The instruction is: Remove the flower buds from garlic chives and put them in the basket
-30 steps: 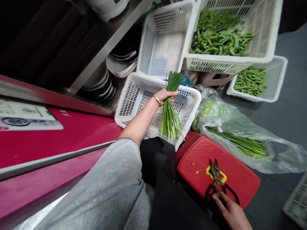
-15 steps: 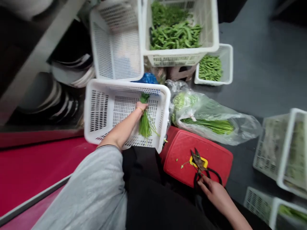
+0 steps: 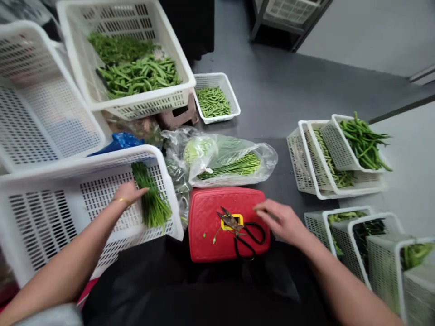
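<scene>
L hand (image 3: 130, 192) is down inside the white basket (image 3: 73, 210), thumb up against the bunch of green stalks (image 3: 155, 207), which lies just R of that hand; can't tell from here if the fingers are closed round it. R hand (image 3: 280, 217) is over the far R corner of the red box (image 3: 207, 208); can't tell if its fingertips pinch anything. Scissors (image 3: 232, 222) lie on the box, L of that hand, approx. mid-lid, blades parted.
</scene>
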Demonstrator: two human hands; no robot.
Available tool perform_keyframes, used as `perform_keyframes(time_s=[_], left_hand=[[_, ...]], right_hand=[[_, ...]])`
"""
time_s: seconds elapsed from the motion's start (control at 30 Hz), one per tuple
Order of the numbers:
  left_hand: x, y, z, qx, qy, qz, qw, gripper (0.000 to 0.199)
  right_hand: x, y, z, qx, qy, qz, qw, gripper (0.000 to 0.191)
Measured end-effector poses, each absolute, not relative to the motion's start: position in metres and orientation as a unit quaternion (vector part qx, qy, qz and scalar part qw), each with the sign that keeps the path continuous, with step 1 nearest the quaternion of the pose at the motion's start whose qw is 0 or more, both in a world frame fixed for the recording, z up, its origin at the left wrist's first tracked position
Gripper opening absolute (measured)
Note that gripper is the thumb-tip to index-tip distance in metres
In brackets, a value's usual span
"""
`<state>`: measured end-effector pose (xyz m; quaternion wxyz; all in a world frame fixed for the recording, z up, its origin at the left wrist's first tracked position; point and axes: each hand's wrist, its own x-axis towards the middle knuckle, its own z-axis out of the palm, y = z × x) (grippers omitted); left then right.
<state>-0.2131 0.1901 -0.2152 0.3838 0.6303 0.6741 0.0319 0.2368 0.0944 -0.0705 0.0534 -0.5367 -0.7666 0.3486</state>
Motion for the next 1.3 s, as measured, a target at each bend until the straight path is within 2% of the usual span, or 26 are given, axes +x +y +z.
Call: perform_keyframes(time_s=[0.07,0.17,0.27,0.37,0.5,0.53,0.6,0.7,0.83,0.97,1.03,1.2,1.3], left_hand=[[-0.203,0.181,-0.174,0.635,0.692,0.004,0.343,0.025],[-0.153,0.175,-0.109,0.72,0.541,0.032,0.433,0.036],[-0.071,0.195,-0.085,0.783,0.373,0.011,0.497,0.034],[0.02,0.235,-0.122,0.818,0.299,-0.039,0.49,0.031],[0.114,0.282,-0.21,0.831,0.418,-0.169,0.326,0.023],[0.13,0.289,-0.23,0.825,0.434,-0.18,0.314,0.025],[0.15,0.298,-0.262,0.817,0.449,-0.19,0.309,0.033],[0.158,0.304,-0.295,0.81,0.454,-0.189,0.321,0.055],[0.148,0.312,-0.325,0.81,0.453,-0.176,0.328,0.076],[0.14,0.323,-0.344,0.797,0.459,-0.127,0.373,0.086],[0.138,0.329,-0.351,0.781,0.466,-0.127,0.396,0.084],[0.137,0.336,-0.355,0.772,0.465,-0.158,0.403,0.064],[0.138,0.333,-0.352,0.778,0.457,-0.156,0.401,0.068]], right_hand=[[0.253,0.141,-0.087,-0.562,-0.775,0.286,0.026,0.031],[0.264,0.208,-0.136,-0.564,-0.792,0.179,-0.151,0.037],[0.268,0.24,-0.187,-0.56,-0.784,0.166,-0.209,0.043],[0.283,0.229,-0.217,-0.563,-0.769,0.186,-0.239,0.038],[0.317,0.188,-0.224,-0.557,-0.761,0.218,-0.253,0.033],[0.324,0.181,-0.224,-0.56,-0.757,0.223,-0.251,0.033],[0.332,0.175,-0.223,-0.576,-0.747,0.228,-0.241,0.037],[0.335,0.185,-0.224,-0.613,-0.726,0.231,-0.212,0.047],[0.334,0.208,-0.224,-0.651,-0.699,0.242,-0.168,0.049],[0.337,0.213,-0.221,-0.659,-0.691,0.264,-0.132,0.046],[0.34,0.211,-0.219,-0.663,-0.686,0.273,-0.126,0.044],[0.346,0.213,-0.22,-0.669,-0.676,0.283,-0.123,0.042],[0.344,0.215,-0.222,-0.665,-0.677,0.29,-0.12,0.042]])
